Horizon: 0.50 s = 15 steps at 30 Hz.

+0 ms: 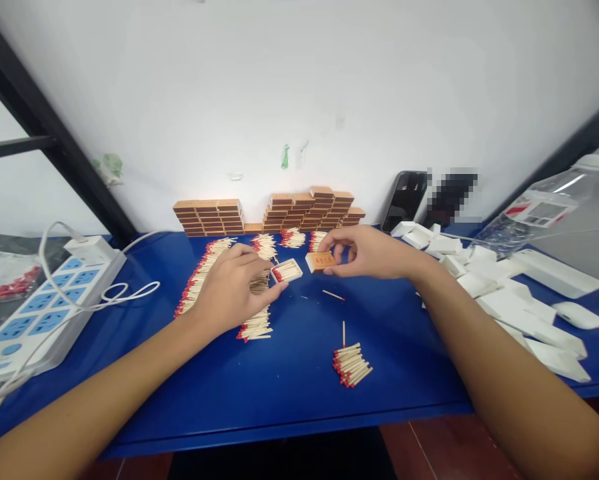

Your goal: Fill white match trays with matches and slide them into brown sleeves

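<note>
Between the thumb and fingers of my left hand [234,283] is a white matchbox tray [294,275] with red-tipped matches lying in it. My right hand [362,252] pinches an orange matchbox sleeve [320,261] with printed characters on its top. A small gap separates the tray from the sleeve, and both are held above the blue table [299,393]. Long rows of matches [194,283] lie beside and under my left hand. A loose pile of matches [352,365] is near the front, with single matches [334,295] close by.
Stacked matchboxes [306,212] line the wall. White empty-looking trays [479,273] are heaped at right, near a white earbud-like case [579,315], a plastic bottle [539,207] and a leaning phone [404,200]. A power strip [44,313] with white cables occupies the left side.
</note>
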Tool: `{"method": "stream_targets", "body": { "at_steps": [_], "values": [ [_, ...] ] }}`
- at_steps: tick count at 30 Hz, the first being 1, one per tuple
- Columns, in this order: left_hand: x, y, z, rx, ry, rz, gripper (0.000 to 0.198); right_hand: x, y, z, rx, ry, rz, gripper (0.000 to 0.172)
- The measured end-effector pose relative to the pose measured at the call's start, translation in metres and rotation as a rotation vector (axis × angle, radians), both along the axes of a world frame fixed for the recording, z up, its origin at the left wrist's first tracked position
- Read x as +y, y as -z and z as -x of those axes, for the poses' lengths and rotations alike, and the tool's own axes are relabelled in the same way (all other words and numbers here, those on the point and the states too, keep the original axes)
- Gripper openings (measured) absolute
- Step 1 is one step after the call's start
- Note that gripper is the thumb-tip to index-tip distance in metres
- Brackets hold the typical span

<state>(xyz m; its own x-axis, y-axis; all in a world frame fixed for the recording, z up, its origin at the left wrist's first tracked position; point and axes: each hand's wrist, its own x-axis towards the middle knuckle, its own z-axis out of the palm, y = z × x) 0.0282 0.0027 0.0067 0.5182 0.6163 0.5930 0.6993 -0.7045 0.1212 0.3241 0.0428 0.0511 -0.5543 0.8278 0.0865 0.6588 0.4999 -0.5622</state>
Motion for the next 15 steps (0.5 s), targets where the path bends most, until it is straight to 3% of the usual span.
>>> {"method": "stream_targets", "body": {
  "at_steps": [15],
  "values": [
    [0.000,0.001,0.000,-0.058,0.029,0.022,0.034,0.002,0.012,0.010,0.064,-0.078,0.020,0.041]
  ]
}}
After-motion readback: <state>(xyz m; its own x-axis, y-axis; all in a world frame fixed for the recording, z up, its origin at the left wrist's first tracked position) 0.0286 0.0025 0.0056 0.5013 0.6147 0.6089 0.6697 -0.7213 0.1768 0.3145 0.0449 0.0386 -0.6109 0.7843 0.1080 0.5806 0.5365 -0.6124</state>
